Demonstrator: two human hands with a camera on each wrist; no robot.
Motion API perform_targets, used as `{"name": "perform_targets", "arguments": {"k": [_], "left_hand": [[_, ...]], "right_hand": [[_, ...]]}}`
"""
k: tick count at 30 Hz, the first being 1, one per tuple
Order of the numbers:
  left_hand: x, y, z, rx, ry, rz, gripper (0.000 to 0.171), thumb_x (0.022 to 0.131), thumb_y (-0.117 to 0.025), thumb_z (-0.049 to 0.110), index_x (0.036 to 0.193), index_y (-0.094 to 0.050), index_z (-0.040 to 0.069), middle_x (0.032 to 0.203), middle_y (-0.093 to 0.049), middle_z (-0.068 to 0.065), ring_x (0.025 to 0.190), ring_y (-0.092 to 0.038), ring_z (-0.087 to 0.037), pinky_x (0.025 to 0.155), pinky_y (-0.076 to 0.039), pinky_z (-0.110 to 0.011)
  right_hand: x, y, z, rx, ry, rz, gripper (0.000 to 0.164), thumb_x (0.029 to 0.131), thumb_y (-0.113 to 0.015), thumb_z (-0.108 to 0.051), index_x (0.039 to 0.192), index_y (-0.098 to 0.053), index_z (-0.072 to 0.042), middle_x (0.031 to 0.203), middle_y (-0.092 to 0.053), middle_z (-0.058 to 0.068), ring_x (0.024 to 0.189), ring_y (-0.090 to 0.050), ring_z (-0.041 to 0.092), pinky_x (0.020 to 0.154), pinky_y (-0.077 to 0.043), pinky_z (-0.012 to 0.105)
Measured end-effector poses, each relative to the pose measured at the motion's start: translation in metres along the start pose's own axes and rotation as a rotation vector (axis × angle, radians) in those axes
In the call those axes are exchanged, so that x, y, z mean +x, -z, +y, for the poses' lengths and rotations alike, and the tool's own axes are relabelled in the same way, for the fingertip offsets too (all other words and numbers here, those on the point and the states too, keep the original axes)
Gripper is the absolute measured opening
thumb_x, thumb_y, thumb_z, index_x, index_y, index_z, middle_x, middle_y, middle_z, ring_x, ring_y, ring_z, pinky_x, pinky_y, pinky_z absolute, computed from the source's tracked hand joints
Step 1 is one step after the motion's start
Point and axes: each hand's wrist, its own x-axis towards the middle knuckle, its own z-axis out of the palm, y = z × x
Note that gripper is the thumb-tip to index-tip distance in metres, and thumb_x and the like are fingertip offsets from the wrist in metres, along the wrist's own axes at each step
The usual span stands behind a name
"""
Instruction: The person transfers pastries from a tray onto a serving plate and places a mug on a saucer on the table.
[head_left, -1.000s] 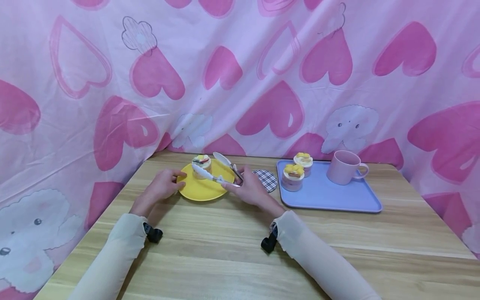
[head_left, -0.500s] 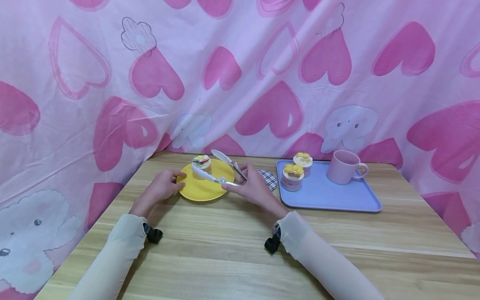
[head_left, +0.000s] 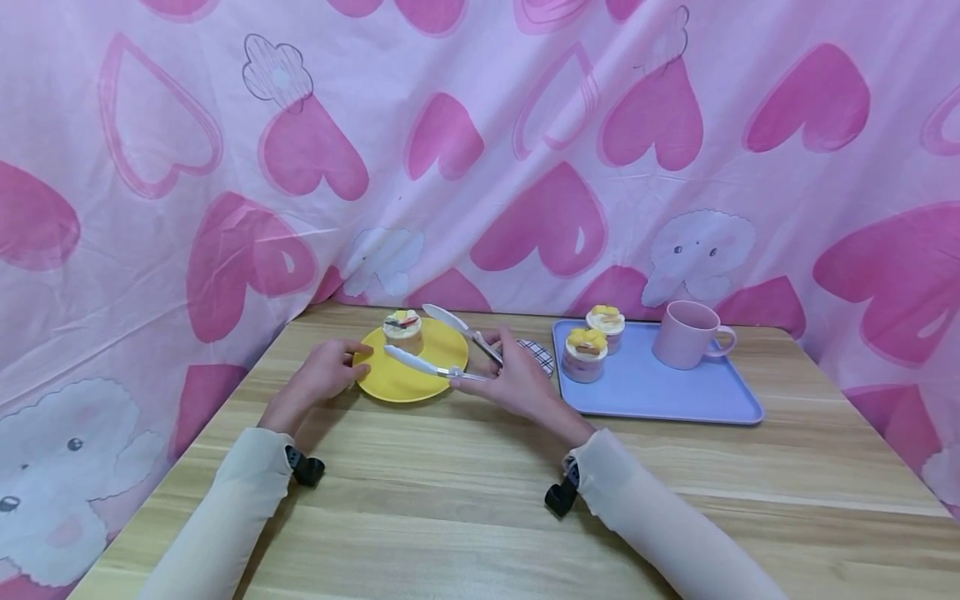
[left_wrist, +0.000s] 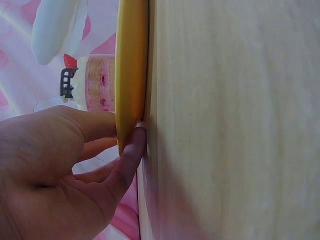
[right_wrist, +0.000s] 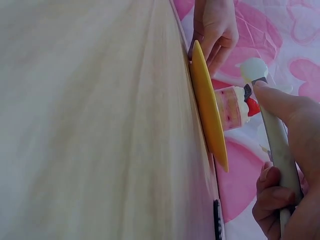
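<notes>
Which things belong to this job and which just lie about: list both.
Apparently in the job:
yellow plate, rim pinched by left hand
tongs, held by right hand
cake on the plate

Apparently just lying about:
blue tray
front tray cake
rear tray cake
pink mug
checked coaster

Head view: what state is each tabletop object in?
White-tipped metal tongs: spread open, gripped by the right hand.
Yellow round plate: rim pinched by the left hand.
White-topped round cake: upright on the plate.
Lavender rectangular tray: lying flat.
Two yellow-topped round cakes: upright on the tray.
Pink cylindrical mug: upright, contents not visible.
Black-and-white checked round coaster: flat, partly hidden.
</notes>
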Motion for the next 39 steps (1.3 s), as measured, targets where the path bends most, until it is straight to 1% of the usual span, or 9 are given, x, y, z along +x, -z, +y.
{"name": "perform_targets", "arguments": {"k": [4,9,15,21,23,28,33,36,39], "left_hand": [[0.001,0.000,0.000,-0.002,0.000,0.000,0.042,0.105,-0.067,0.012,0.144,-0.065,-0.004,0.148,-0.062,-0.031,0.131,-0.065,-0.043,0.108,-0.059,-0.053],[0.000,0.000,0.000,-0.004,0.009,-0.003,0.042,0.105,-0.067,0.012,0.144,-0.065,-0.004,0.148,-0.063,-0.031,0.129,-0.066,-0.042,0.106,-0.060,-0.052],[-0.001,0.001,0.001,0.001,0.025,-0.008,0.043,0.106,-0.066,0.012,0.145,-0.064,-0.004,0.148,-0.062,-0.031,0.128,-0.065,-0.041,0.107,-0.060,-0.052],[-0.001,-0.001,0.001,0.002,0.025,-0.011,0.042,0.105,-0.067,0.012,0.145,-0.065,-0.004,0.148,-0.063,-0.031,0.126,-0.066,-0.040,0.105,-0.061,-0.051],[0.000,-0.001,0.001,0.002,0.027,-0.011,0.043,0.105,-0.067,0.012,0.145,-0.064,-0.004,0.148,-0.063,-0.031,0.126,-0.066,-0.039,0.105,-0.061,-0.051],[0.001,-0.001,0.000,0.003,0.026,-0.011,0.043,0.106,-0.066,0.013,0.146,-0.064,-0.004,0.149,-0.062,-0.031,0.128,-0.065,-0.040,0.106,-0.061,-0.051],[0.000,0.000,0.000,0.009,0.002,-0.003,0.042,0.105,-0.066,0.012,0.144,-0.065,-0.004,0.147,-0.063,-0.031,0.126,-0.066,-0.040,0.104,-0.062,-0.051],[0.000,0.000,0.000,0.008,-0.001,-0.004,0.042,0.105,-0.066,0.012,0.144,-0.065,-0.005,0.146,-0.064,-0.031,0.123,-0.067,-0.039,0.102,-0.063,-0.049],[0.000,0.000,0.000,0.001,0.010,-0.010,0.042,0.106,-0.066,0.012,0.145,-0.064,-0.004,0.146,-0.064,-0.031,0.122,-0.067,-0.037,0.100,-0.063,-0.047]], "right_hand": [[-0.006,0.005,0.005,-0.005,0.020,-0.008,0.079,0.074,-0.091,-0.070,0.129,-0.053,-0.026,0.086,-0.064,0.004,0.074,-0.056,0.015,0.065,-0.049,0.033],[-0.014,0.014,0.010,0.005,0.016,-0.049,0.080,0.074,-0.091,-0.070,0.126,-0.052,-0.025,0.093,-0.068,0.007,0.076,-0.058,0.016,0.069,-0.051,0.034],[-0.022,0.023,0.015,0.008,-0.001,-0.046,0.084,0.073,-0.091,-0.071,0.131,-0.052,-0.024,0.100,-0.068,0.008,0.084,-0.059,0.018,0.072,-0.052,0.036],[-0.028,0.031,0.021,0.033,0.012,-0.043,0.084,0.076,-0.090,-0.069,0.133,-0.051,-0.021,0.112,-0.071,0.009,0.096,-0.064,0.020,0.078,-0.055,0.035],[-0.031,0.035,0.022,0.020,0.019,-0.036,0.085,0.077,-0.089,-0.070,0.134,-0.051,-0.021,0.109,-0.070,0.008,0.095,-0.064,0.019,0.075,-0.055,0.033],[-0.040,0.046,0.027,-0.025,0.023,-0.030,0.088,0.076,-0.088,-0.073,0.135,-0.049,-0.021,0.093,-0.062,0.008,0.081,-0.059,0.017,0.063,-0.050,0.029],[-0.047,0.058,0.033,-0.015,0.006,-0.024,0.090,0.076,-0.088,-0.072,0.139,-0.049,-0.021,0.098,-0.067,0.011,0.082,-0.059,0.019,0.060,-0.046,0.026],[-0.052,0.065,0.037,0.005,0.007,-0.020,0.090,0.076,-0.089,-0.070,0.140,-0.049,-0.021,0.092,-0.065,0.011,0.076,-0.056,0.018,0.056,-0.043,0.025],[-0.056,0.071,0.041,0.017,0.017,-0.013,0.088,0.076,-0.092,-0.066,0.138,-0.051,-0.018,0.085,-0.061,0.008,0.071,-0.053,0.017,0.054,-0.043,0.026]]}}
